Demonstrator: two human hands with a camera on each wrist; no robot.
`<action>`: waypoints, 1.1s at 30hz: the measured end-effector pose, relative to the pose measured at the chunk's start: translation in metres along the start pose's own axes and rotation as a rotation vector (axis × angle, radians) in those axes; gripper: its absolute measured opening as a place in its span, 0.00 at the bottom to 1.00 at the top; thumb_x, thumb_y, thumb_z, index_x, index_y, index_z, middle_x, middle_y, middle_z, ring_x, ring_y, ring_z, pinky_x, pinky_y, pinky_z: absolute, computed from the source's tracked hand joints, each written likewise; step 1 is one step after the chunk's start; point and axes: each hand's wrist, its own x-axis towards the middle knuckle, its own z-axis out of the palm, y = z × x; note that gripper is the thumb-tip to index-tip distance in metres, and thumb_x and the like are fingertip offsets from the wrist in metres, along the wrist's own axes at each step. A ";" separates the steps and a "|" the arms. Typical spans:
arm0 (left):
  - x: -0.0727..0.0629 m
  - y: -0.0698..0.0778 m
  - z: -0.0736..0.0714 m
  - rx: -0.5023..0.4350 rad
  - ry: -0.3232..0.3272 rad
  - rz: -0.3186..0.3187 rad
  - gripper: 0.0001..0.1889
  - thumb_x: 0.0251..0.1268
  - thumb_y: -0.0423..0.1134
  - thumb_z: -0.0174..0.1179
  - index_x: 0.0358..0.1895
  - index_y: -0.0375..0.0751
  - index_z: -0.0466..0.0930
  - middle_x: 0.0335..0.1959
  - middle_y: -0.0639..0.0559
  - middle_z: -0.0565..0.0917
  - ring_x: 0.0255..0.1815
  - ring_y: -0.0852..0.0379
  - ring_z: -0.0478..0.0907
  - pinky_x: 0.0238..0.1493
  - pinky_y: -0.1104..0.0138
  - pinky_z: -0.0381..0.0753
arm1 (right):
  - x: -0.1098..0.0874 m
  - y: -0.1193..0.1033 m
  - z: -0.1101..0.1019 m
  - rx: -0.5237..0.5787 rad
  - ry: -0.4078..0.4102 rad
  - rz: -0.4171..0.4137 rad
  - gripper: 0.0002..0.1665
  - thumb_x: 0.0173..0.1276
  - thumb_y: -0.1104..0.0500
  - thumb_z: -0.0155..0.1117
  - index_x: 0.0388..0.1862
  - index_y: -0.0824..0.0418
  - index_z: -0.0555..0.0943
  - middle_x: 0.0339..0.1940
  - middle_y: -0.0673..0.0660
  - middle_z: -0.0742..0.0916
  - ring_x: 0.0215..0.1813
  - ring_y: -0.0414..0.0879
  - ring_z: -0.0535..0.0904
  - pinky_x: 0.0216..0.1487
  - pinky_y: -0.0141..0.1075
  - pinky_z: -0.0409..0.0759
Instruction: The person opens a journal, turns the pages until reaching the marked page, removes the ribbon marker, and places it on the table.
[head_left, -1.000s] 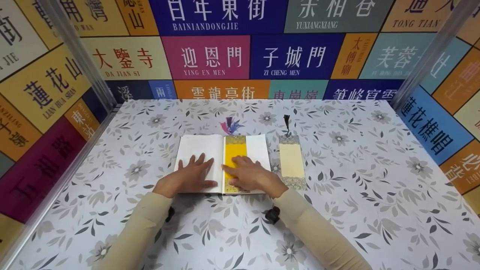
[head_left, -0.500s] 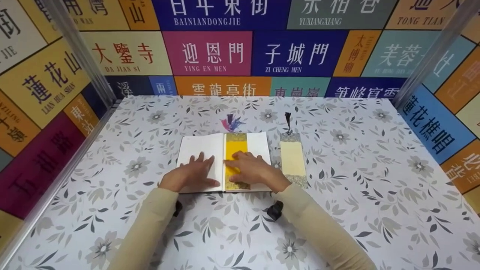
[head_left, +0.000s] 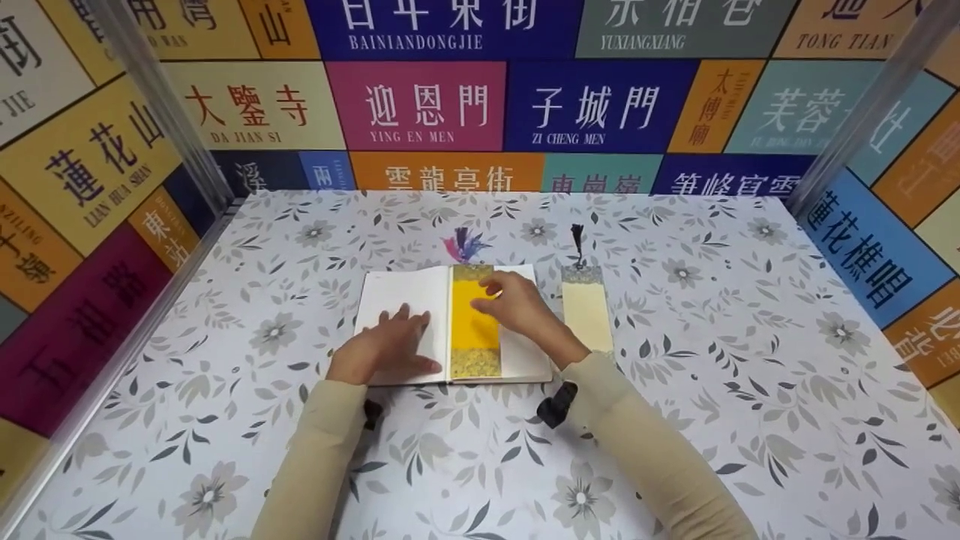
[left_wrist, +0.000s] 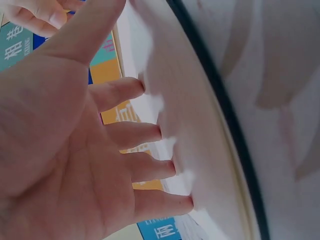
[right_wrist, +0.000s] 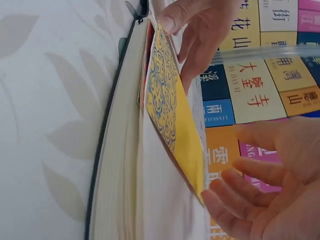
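Mid-frame, right hand has lifted, loosely bent, grip empty, leaving yellow bookmark unpressed; left hand spread on left page.

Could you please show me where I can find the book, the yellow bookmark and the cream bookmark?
Book (head_left: 405, 291): head view, on the bare upper part of its left page.
Yellow bookmark (head_left: 472, 328): head view, on its plain yellow middle.
Cream bookmark (head_left: 586, 311): head view, on its plain cream middle.
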 end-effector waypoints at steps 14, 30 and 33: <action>0.002 -0.001 0.000 0.003 0.024 0.066 0.47 0.65 0.58 0.64 0.80 0.41 0.52 0.81 0.31 0.49 0.81 0.28 0.48 0.79 0.39 0.50 | 0.016 0.012 0.013 0.141 0.025 0.325 0.49 0.59 0.43 0.76 0.72 0.63 0.66 0.66 0.64 0.79 0.53 0.51 0.79 0.43 0.33 0.83; 0.005 -0.002 -0.002 -0.022 0.007 0.075 0.48 0.64 0.57 0.65 0.80 0.40 0.51 0.81 0.31 0.46 0.81 0.27 0.45 0.80 0.37 0.46 | 0.007 -0.007 0.025 -0.171 0.073 0.333 0.55 0.49 0.45 0.83 0.69 0.67 0.65 0.63 0.68 0.73 0.60 0.59 0.73 0.68 0.49 0.74; 0.006 -0.001 -0.003 -0.020 0.012 0.078 0.48 0.64 0.56 0.65 0.80 0.39 0.52 0.81 0.32 0.48 0.81 0.29 0.45 0.80 0.38 0.47 | 0.006 -0.008 0.021 -0.191 0.055 0.323 0.57 0.49 0.46 0.83 0.70 0.69 0.63 0.63 0.69 0.74 0.60 0.59 0.74 0.69 0.49 0.74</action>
